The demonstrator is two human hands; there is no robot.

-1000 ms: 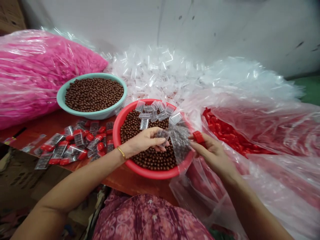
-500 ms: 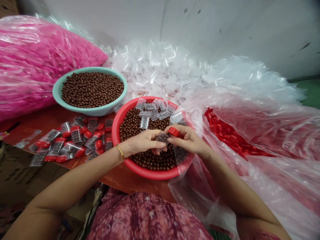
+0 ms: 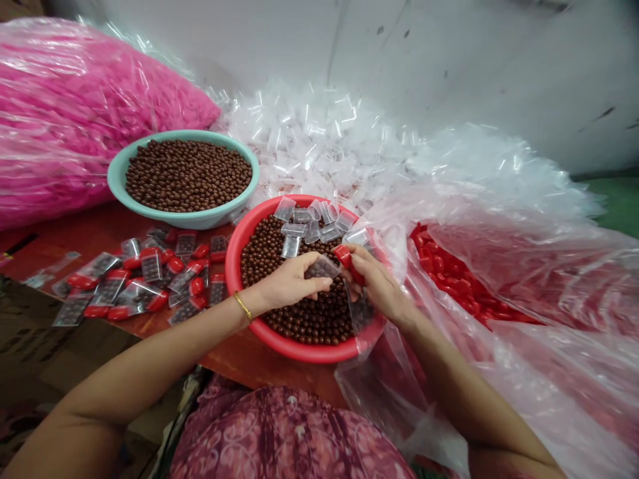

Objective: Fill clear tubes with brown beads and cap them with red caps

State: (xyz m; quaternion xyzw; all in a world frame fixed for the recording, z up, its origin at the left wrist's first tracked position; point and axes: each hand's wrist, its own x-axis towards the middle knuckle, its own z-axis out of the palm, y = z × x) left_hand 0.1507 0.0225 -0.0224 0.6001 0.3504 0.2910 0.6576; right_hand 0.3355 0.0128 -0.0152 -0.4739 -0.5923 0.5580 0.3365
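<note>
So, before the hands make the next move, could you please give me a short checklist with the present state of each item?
1. Left hand holds a clear container: ok.
2. Right hand holds a red cap: ok.
3. Container completely filled: cannot tell, it is partly covered.
4. Cap seated on the container: not ok.
5. Spare containers on the brown balls in the red basin: ok.
6. More red caps right of the basin: ok.
</note>
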